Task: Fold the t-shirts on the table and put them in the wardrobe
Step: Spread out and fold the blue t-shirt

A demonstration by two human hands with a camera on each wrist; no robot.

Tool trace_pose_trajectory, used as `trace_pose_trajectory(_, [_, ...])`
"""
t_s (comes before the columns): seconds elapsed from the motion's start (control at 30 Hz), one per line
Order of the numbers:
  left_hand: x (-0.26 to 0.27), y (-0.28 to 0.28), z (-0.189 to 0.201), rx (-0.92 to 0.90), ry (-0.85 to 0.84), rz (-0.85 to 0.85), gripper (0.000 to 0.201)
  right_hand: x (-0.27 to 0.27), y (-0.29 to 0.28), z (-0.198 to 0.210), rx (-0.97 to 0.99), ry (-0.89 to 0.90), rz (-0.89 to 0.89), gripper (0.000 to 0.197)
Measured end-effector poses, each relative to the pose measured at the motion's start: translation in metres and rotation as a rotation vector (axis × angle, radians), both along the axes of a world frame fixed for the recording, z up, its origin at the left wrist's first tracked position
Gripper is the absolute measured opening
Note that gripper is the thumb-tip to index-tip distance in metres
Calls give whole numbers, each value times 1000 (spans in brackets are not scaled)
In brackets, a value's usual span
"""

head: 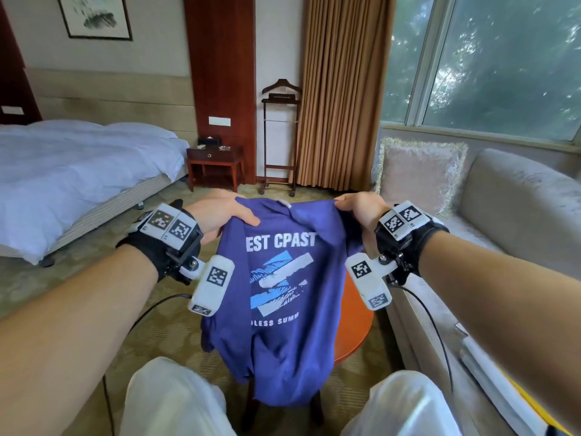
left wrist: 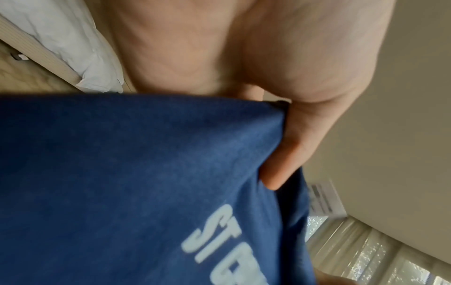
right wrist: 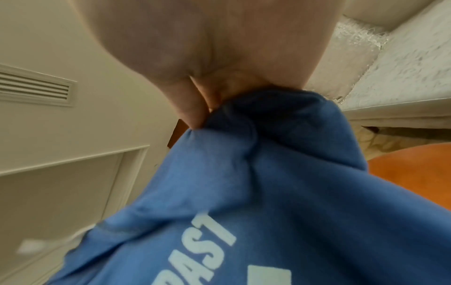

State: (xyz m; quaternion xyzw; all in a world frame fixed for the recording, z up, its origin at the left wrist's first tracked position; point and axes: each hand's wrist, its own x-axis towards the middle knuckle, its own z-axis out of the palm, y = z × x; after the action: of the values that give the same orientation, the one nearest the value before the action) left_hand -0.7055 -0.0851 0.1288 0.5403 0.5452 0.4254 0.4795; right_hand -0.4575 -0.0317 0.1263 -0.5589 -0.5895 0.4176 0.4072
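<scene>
A dark blue t-shirt [head: 283,335] with white lettering and a blue-and-white print hangs in the air in front of me, print facing me. My left hand [head: 228,215] pinches its left shoulder, thumb lying on the front of the cloth [left wrist: 122,173]. My right hand [head: 355,206] grips the right shoulder, where the fabric [right wrist: 280,183] bunches under the thumb. The shirt's lower part drapes down over a round orange table [head: 355,322], mostly hidden behind it. The wardrobe is not in view.
A bed [head: 78,177] with white bedding stands at the left. A red-brown nightstand [head: 215,165] and a wooden valet stand [head: 279,136] are ahead by the brown curtain. A grey sofa [head: 515,209] with a cushion runs along the right under the window. My knees are at the bottom.
</scene>
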Motion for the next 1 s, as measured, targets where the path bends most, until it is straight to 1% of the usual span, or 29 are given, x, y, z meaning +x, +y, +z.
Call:
trace_pose_trajectory(0.07, [-4, 0, 1, 89, 40, 81, 23, 0, -5, 0, -31, 64, -16, 29])
trace_pose_trajectory(0.1, [-6, -1, 2, 140, 87, 131, 27, -1, -11, 2, -61, 104, 3, 26])
trace_pose_trajectory(0.13, [-9, 0, 1, 185, 138, 180, 38, -2, -17, 5, -89, 106, 58, 19])
trace_pose_trajectory(0.17, [-11, -1, 2, 217, 181, 221, 45, -4, -24, 7, -92, 70, 108, 11])
trace_pose_trajectory(0.2, [-11, -3, 3, 248, 199, 260, 45, -2, -26, 8, -71, -21, 156, 21])
trace_pose_trajectory(0.27, [-15, -1, 4, 295, 196, 319, 31, 1, -27, 7, -51, -262, 204, 64])
trace_pose_trajectory(0.3, [-16, -4, 6, 312, 215, 355, 28, 1, -28, 7, -28, -384, 217, 73])
trace_pose_trajectory(0.33, [-17, -6, 8, 333, 239, 382, 28, 2, -27, 6, 11, -487, 222, 72])
trace_pose_trajectory(0.37, [-20, -5, 8, 354, 259, 399, 31, 3, -26, 5, 56, -554, 208, 66])
trace_pose_trajectory(0.4, [-23, -5, 9, 374, 267, 408, 35, 4, -26, 5, 94, -573, 186, 57])
trace_pose_trajectory(0.47, [-25, -4, 10, 417, 274, 429, 36, 7, -29, 7, 107, -501, 171, 32])
trace_pose_trajectory(0.5, [-25, -5, 10, 431, 271, 448, 35, 8, -30, 7, 107, -455, 164, 26])
trace_pose_trajectory(0.57, [-24, -6, 10, 447, 300, 514, 34, 11, -35, 9, 114, -375, 135, 29])
trace_pose_trajectory(0.6, [-24, -8, 10, 464, 345, 559, 32, 12, -37, 10, 115, -328, 124, 31])
trace_pose_trajectory(0.67, [-24, -12, 11, 501, 480, 641, 16, 12, -43, 13, 112, -208, 107, 29])
trace_pose_trajectory(0.7, [-24, -14, 11, 508, 540, 657, 8, 12, -47, 16, 111, -139, 89, 26])
trace_pose_trajectory(0.73, [-24, -16, 11, 506, 580, 661, 4, 11, -51, 20, 105, -68, 72, 22])
trace_pose_trajectory(0.8, [-24, -23, 13, 486, 591, 672, 8, 9, -61, 30, 105, 44, 33, 16])
trace_pose_trajectory(0.87, [-22, -31, 18, 468, 562, 685, 16, 9, -74, 41, 109, 103, -12, 18])
trace_pose_trajectory(0.93, [-19, -41, 23, 467, 533, 677, 29, 12, -86, 49, 136, 144, -79, 20])
trace_pose_trajectory(1.0, [-15, -49, 27, 478, 463, 676, 42, 16, -95, 55, 167, 160, -114, 19])
